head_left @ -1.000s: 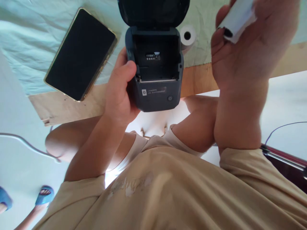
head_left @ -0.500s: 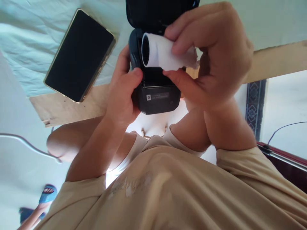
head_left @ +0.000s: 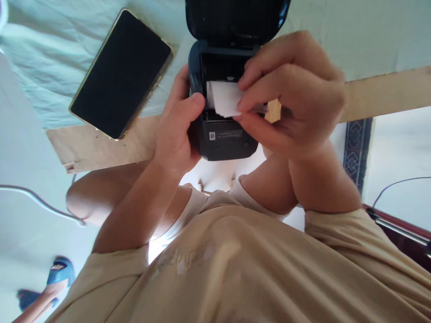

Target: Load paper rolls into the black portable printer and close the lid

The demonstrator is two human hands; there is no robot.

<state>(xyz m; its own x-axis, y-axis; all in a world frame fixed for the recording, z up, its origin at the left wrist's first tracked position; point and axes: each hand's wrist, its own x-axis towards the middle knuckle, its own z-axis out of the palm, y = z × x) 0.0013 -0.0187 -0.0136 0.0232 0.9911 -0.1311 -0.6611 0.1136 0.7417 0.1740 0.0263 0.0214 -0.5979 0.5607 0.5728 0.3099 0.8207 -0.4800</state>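
Observation:
A small black label printer [head_left: 229, 146] is held up in front of me with its lid [head_left: 235, 20] swung back. My left hand [head_left: 178, 121] is closed around the printer's left side, thumb on the rim. Inside the printer's bay sits a white paper roll [head_left: 226, 98], its loose end toward me. The fingers of my right hand [head_left: 292, 94] pinch the roll's right part at the bay's right side. Those fingers hide the roll's right end.
A dark-screened phone [head_left: 121, 74] lies on the pale green cloth [head_left: 33, 67] at the left, reaching over the wooden edge [head_left: 104, 143]. A grey cable [head_left: 37, 199] runs at the far left. Another person's foot in a blue slipper [head_left: 60, 273] shows at lower left.
My right hand has lowered the paper roll from above the printer into its open bay, turning it so its end no longer faces left. The view has shifted slightly.

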